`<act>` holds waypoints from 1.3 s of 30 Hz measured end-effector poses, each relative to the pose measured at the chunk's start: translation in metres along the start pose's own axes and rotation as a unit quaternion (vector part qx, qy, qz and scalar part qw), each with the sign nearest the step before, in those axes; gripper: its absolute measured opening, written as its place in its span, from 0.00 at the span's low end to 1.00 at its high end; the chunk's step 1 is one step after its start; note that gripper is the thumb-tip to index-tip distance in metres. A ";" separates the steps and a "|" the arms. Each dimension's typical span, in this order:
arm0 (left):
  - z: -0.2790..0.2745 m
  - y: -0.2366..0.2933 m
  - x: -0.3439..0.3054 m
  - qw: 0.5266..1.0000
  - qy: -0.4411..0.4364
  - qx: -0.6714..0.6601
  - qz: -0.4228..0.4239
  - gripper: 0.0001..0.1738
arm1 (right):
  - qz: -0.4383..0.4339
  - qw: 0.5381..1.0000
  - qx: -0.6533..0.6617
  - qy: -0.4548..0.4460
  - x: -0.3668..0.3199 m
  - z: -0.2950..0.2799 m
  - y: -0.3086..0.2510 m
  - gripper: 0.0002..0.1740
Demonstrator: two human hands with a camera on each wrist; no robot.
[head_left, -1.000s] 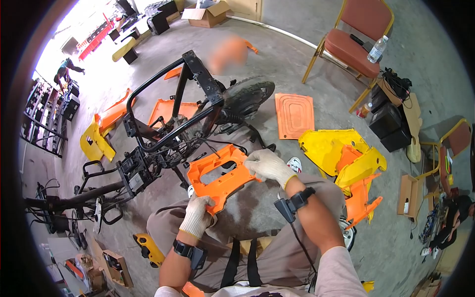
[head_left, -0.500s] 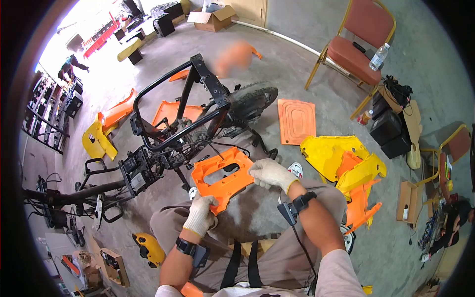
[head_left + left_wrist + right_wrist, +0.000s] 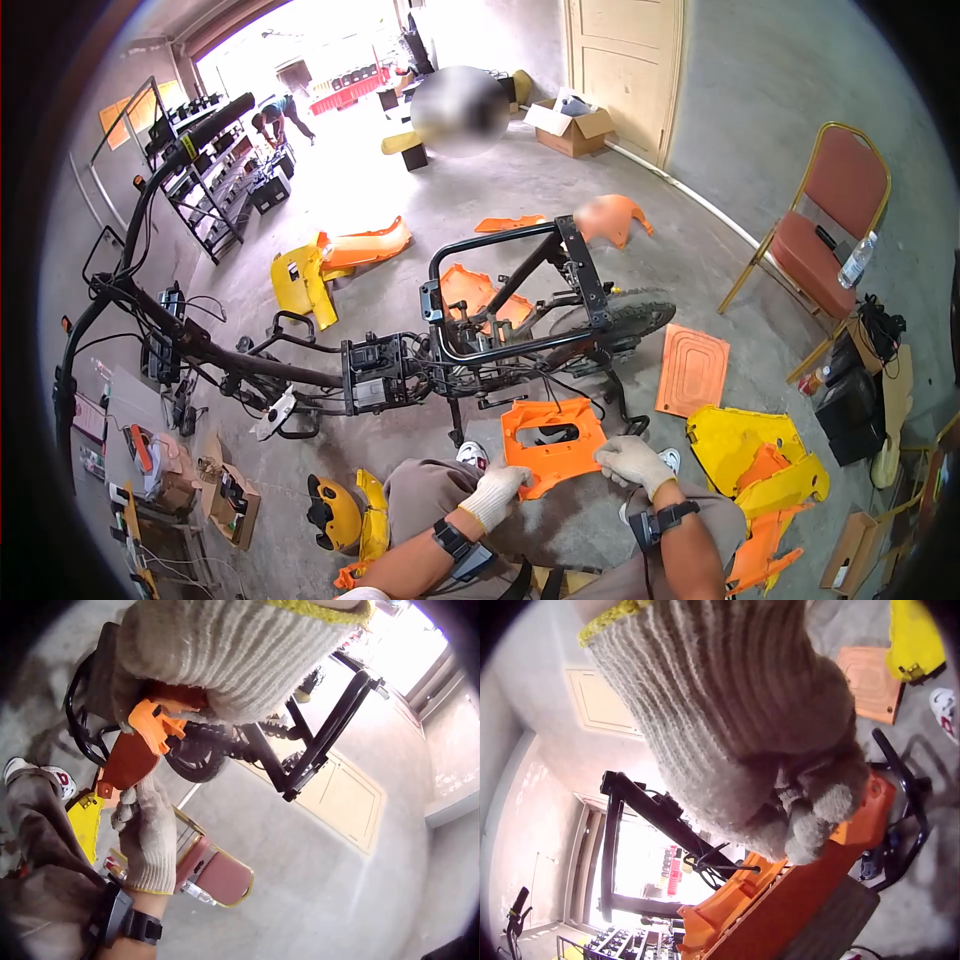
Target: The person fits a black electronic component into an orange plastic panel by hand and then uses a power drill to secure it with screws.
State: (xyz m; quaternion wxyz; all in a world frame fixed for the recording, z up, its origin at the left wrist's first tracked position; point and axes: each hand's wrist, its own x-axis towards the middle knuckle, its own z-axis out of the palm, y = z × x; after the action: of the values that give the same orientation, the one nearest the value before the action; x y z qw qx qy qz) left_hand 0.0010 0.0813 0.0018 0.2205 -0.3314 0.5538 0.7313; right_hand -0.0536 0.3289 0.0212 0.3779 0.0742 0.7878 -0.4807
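In the head view an orange plastic fairing panel (image 3: pixel 552 464) with a long cut-out is held over the lap, in front of a stripped motorbike frame (image 3: pixel 480 355). My left hand (image 3: pixel 500 497), in a white knitted glove, grips its near left corner. My gloved right hand (image 3: pixel 637 465) pinches the right edge; in the right wrist view the curled fingertips (image 3: pixel 810 838) of that hand lie against the panel (image 3: pixel 780 904). The left wrist view shows the panel (image 3: pixel 129 761) edge-on between both hands, with part of the left grip hidden behind the glove.
Yellow and orange body panels (image 3: pixel 745 450) lie on the floor at right, beside a flat orange cover (image 3: pixel 693 370). More panels (image 3: pixel 300 280) lie beyond the frame. A yellow helmet (image 3: pixel 335 512) is at left. A red chair (image 3: pixel 825 245) with a bottle (image 3: pixel 857 262) stands at right.
The head view has swung up and to the left, so the frame, panel and hands appear lower and farther right. Both hands keep hold of the orange panel.
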 end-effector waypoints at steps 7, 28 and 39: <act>-0.001 -0.001 0.001 0.999 -0.014 -0.029 0.009 0.32 | -0.031 0.999 -0.031 0.031 0.003 0.000 0.007 0.13; -0.009 0.002 0.003 0.996 -0.050 -0.061 0.050 0.35 | -0.167 0.966 -0.140 0.139 0.012 0.000 0.015 0.16; 0.000 0.001 0.002 0.997 -0.010 -0.050 0.061 0.34 | -0.197 0.951 -0.191 0.145 0.001 -0.002 0.011 0.17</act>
State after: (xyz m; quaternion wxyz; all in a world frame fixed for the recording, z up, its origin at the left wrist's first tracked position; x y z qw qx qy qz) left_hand -0.0014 0.0807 0.0007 0.1642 -0.3000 0.5337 0.7734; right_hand -0.0503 0.3364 0.0128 0.1643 -0.0864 0.9101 -0.3704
